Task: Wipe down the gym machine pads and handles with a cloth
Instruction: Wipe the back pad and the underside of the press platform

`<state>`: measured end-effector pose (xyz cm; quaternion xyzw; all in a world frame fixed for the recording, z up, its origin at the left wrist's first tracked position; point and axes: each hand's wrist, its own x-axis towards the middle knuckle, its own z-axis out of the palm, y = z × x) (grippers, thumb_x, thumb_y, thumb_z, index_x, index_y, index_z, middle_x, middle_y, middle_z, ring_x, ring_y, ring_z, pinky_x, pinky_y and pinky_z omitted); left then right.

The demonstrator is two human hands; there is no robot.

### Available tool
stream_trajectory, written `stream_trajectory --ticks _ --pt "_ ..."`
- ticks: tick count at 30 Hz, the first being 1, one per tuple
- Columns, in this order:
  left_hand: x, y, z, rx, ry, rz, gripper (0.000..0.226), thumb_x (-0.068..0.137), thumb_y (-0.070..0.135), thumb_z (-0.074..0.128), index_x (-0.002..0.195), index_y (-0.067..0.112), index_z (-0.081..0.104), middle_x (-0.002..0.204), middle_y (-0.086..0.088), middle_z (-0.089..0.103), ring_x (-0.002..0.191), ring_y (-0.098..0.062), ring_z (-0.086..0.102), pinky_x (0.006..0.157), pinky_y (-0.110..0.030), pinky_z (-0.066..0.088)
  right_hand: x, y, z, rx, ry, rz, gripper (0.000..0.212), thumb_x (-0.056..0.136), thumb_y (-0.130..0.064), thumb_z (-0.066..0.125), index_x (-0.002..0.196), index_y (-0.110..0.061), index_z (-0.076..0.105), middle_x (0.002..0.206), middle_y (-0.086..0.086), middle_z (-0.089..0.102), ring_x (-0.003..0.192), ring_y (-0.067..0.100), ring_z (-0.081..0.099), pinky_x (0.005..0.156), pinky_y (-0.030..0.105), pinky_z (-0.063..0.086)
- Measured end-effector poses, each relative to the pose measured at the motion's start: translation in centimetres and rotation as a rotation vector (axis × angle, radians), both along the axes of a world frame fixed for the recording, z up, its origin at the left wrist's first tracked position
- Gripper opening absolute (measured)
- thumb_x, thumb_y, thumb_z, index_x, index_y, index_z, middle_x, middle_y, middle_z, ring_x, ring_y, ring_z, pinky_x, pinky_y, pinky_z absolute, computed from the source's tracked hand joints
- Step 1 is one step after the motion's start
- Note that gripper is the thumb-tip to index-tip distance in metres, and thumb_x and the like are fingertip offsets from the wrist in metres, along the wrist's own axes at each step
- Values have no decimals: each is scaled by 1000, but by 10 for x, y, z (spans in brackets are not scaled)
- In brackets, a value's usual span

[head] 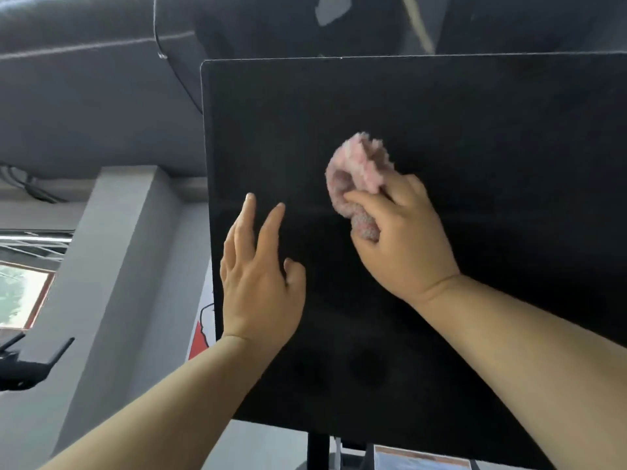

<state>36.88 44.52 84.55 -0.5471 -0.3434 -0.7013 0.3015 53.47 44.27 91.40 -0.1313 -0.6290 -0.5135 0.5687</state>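
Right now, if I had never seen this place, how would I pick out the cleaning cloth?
Find the large black flat panel filling the right of the view. Near its middle the right hand grips a bunched cloth against it. It is the only pink, fluffy thing there; the left hand beside it holds nothing.

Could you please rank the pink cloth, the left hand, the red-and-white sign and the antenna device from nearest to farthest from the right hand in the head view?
1. pink cloth, gripped in the right hand, against the black panel.
2. left hand, just leftward, over the panel.
3. red-and-white sign, beyond the panel's left edge.
4. antenna device, far lower left.
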Motion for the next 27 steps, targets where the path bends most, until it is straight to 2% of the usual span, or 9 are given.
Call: stream_trajectory --ticks 4,9,12,15,18,20,22,24,27 --pt "-16 4 11 51 -54 35 68 91 10 53 153 23 29 165 2 5 147 -12 5 114 -22 0 -2 -4 7 -7 -320 -197 38 86 -18 44 111 -6 70 112 12 65 90 27 55 76 37 55" --pt "-30 7 24 -64 -263 -150 70 96 17 50 157 23 16 164 5 6 149 -14 4 121 -32 9 -24 -29 63 173 -15 -119 37 85 -1 55 116 -10 72 108 20 61 87 40 55 78 50 56" --pt "-35 11 27 -16 -284 -187 68 96 20 54 156 20 22 160 2 20 146 -19 17 120 -34 18 -41 -9 40 113 -135 -159 41 82 -9 58 120 -11 71 117 18 60 90 34 55 81 42 57" --pt "-40 10 31 16 -332 -240 67 95 20 55 154 23 25 153 2 31 141 -18 26 115 -31 22 -45 -2 20 23 -385 -248 37 86 -24 41 93 -4 71 99 12 61 83 30 59 64 44 59" --pt "-44 10 39 0 -400 -327 61 97 23 50 154 24 27 145 3 38 136 -16 35 114 -32 29 -58 -14 53 140 -296 -223 37 90 -24 41 93 -3 71 93 17 60 79 37 57 63 47 55" --pt "-50 17 44 -9 -417 -381 46 97 28 44 142 24 45 132 4 47 124 -17 47 106 -38 40 -71 -22 76 239 -133 -161 42 89 -22 39 105 -4 73 94 15 61 81 36 56 70 45 55" --pt "-56 23 48 21 -403 -396 35 92 32 38 116 18 59 114 -5 58 106 -25 56 88 -42 48 -85 -18 74 253 -100 -119 43 84 -20 45 112 -4 73 94 13 62 85 35 57 76 42 57" --pt "-58 24 50 38 -421 -415 28 94 27 38 107 16 60 107 -7 60 98 -23 55 80 -38 44 -90 -5 56 198 -194 -134 44 84 -20 47 116 -3 72 98 14 64 89 34 60 81 40 56" --pt "-56 21 53 35 -487 -482 26 96 20 36 107 25 59 105 -3 64 96 -20 57 84 -41 47 -87 -2 52 155 -428 -231 45 87 -24 40 110 -2 72 94 13 62 87 34 59 76 47 57"
